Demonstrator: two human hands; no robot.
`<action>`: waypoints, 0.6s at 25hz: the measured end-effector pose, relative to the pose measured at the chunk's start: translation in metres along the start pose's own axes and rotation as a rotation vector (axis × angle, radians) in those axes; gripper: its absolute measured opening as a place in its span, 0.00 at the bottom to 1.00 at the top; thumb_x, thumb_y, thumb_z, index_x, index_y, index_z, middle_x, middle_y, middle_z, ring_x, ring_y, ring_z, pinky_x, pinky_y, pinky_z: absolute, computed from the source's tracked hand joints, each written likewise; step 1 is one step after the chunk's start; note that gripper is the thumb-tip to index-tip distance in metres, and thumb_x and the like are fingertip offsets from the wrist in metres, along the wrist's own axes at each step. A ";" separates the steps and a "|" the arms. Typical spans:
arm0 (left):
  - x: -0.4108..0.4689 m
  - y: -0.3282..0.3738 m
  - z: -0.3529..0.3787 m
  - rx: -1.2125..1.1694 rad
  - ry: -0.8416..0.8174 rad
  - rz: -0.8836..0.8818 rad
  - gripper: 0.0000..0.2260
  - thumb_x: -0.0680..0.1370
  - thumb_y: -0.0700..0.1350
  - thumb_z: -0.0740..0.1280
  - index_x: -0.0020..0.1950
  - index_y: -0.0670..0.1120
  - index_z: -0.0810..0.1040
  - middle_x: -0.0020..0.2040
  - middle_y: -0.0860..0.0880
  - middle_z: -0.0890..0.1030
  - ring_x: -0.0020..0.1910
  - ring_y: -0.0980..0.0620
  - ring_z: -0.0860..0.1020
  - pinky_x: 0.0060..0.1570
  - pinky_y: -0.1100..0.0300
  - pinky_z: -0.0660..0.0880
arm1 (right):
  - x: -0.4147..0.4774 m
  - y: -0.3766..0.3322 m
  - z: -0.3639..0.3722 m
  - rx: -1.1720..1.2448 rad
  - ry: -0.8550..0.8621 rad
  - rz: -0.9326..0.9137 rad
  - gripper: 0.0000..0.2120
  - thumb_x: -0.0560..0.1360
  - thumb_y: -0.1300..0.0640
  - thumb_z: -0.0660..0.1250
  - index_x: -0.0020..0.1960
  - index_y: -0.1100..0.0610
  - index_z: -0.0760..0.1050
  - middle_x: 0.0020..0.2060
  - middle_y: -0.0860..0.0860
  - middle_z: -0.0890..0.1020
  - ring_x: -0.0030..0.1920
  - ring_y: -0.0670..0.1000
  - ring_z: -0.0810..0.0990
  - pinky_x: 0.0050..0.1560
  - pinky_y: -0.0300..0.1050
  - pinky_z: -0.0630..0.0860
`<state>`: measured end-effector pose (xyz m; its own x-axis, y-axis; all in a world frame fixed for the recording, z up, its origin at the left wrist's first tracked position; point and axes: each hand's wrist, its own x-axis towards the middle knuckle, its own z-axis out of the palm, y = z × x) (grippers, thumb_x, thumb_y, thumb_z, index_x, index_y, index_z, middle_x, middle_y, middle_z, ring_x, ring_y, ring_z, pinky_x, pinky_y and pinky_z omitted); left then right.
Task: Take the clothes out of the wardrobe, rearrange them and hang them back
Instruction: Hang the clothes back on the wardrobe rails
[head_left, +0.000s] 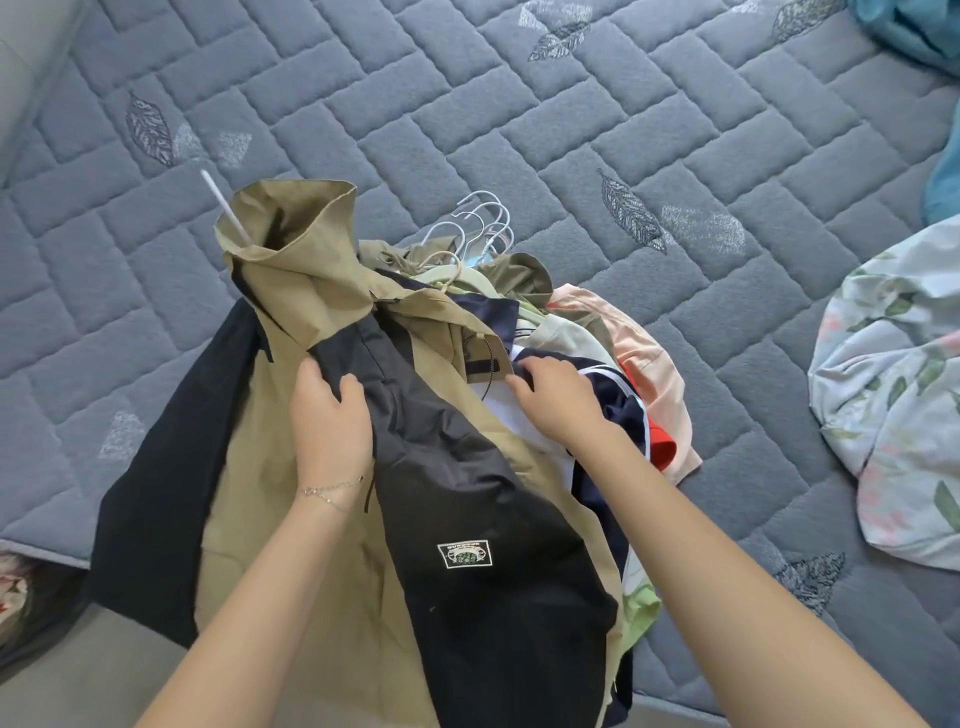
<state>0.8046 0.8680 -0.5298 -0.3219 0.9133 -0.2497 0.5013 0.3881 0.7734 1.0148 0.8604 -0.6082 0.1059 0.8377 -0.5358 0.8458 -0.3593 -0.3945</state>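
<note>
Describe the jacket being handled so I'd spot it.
On the grey quilted mattress lies a heap of clothes. The jacket tops it, held by the left hand and right hand. Khaki and black, it alone bears a small patch.

a grey quilted mattress (519, 104) with stitched leaves, floral bedding (893, 395) at its right edge.

Two hands, left hand (330, 415) and right hand (556, 400); one khaki-and-black jacket (467, 493), one floral sheet (893, 374), at least four hanger hooks (488, 218).
</note>
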 end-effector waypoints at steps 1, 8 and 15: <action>-0.001 -0.004 -0.004 -0.001 0.010 0.005 0.03 0.81 0.38 0.58 0.52 0.45 0.69 0.48 0.48 0.74 0.45 0.51 0.72 0.48 0.61 0.65 | -0.001 -0.002 0.002 -0.034 0.009 -0.003 0.11 0.80 0.51 0.58 0.50 0.57 0.73 0.52 0.57 0.79 0.55 0.61 0.75 0.50 0.51 0.68; -0.004 -0.019 -0.027 0.010 0.025 0.019 0.06 0.82 0.41 0.58 0.58 0.46 0.71 0.50 0.52 0.74 0.48 0.54 0.71 0.49 0.64 0.64 | -0.018 -0.021 0.004 0.180 0.124 0.074 0.22 0.77 0.46 0.65 0.32 0.54 0.60 0.28 0.49 0.68 0.32 0.54 0.66 0.32 0.47 0.61; -0.036 0.001 -0.091 -0.086 0.102 -0.060 0.11 0.81 0.40 0.58 0.61 0.39 0.74 0.56 0.45 0.78 0.54 0.48 0.75 0.54 0.59 0.68 | -0.078 -0.074 -0.047 0.415 0.111 -0.025 0.23 0.76 0.52 0.68 0.31 0.55 0.58 0.27 0.51 0.62 0.32 0.52 0.62 0.34 0.47 0.58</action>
<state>0.7437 0.8243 -0.4676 -0.4317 0.8695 -0.2400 0.4094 0.4260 0.8068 0.9684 0.8413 -0.5017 0.1630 0.8792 -0.4478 0.5690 -0.4545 -0.6853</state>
